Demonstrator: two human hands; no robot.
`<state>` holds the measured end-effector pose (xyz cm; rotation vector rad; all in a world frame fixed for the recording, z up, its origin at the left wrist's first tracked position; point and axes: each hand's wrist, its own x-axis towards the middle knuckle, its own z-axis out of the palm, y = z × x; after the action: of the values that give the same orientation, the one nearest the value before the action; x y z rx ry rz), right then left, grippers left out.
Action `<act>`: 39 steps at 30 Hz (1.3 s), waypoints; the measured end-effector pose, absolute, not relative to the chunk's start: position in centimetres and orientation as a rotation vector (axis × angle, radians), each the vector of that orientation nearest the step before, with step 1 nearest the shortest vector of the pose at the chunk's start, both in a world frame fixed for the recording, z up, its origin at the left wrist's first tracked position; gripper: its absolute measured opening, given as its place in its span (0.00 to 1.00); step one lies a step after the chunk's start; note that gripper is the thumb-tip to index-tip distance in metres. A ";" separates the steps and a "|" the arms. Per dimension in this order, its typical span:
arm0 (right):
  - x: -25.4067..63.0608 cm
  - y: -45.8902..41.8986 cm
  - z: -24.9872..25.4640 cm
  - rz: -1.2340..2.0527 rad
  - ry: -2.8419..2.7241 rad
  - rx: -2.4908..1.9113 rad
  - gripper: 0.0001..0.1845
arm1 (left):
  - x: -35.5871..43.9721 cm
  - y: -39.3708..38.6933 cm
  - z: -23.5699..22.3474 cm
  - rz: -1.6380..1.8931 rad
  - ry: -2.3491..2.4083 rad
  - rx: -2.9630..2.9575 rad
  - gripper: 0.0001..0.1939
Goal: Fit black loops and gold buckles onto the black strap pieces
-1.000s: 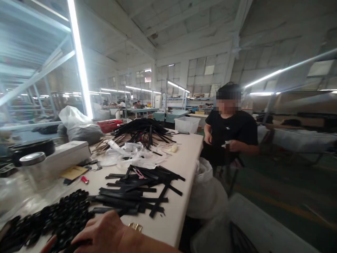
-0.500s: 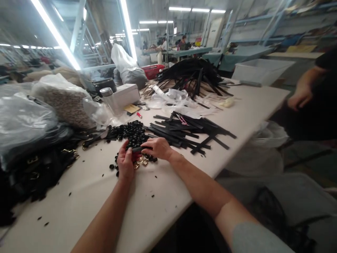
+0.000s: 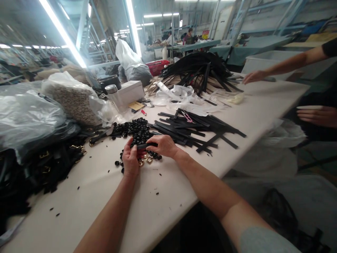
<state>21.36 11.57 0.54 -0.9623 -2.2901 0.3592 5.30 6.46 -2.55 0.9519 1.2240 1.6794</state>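
My left hand [image 3: 130,159] and my right hand [image 3: 163,145] meet at the middle of the white table [image 3: 163,196], both closed on a short black strap [image 3: 145,145] held between them. They rest at the near edge of a heap of small black loops [image 3: 134,129]. A few gold buckles [image 3: 146,160] lie under my hands. A pile of black straps [image 3: 195,127] lies just right of my right hand.
Clear plastic bags [image 3: 28,112] and dark strapped goods [image 3: 39,168] crowd the table's left. A white box [image 3: 129,92], a metal-capped jar [image 3: 113,96] and a big strap heap [image 3: 200,68] stand farther back. A co-worker's hands [image 3: 313,115] reach in at the right.
The view swung down from the room to the table a second ago. Since half a second ago my hands keep the strap; the co-worker's arm has stretched out over the far table.
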 end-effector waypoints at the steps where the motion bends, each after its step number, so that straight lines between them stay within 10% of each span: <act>1: 21.4 11.6 0.6 0.358 -2.298 -0.963 0.13 | 5.3 6.4 -2.5 1.675 1.216 0.952 0.30; 32: 22.2 12.9 0.0 0.121 -2.061 -1.186 0.09 | 2.0 7.5 -0.1 1.810 1.372 1.140 0.20; 39: 22.7 13.7 -0.4 0.103 -2.072 -1.289 0.10 | -2.3 12.4 0.9 1.020 1.736 1.939 0.07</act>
<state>22.70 13.65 -0.38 -1.2895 -2.0716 0.1028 -2.35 12.43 0.89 1.9395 1.7361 1.0205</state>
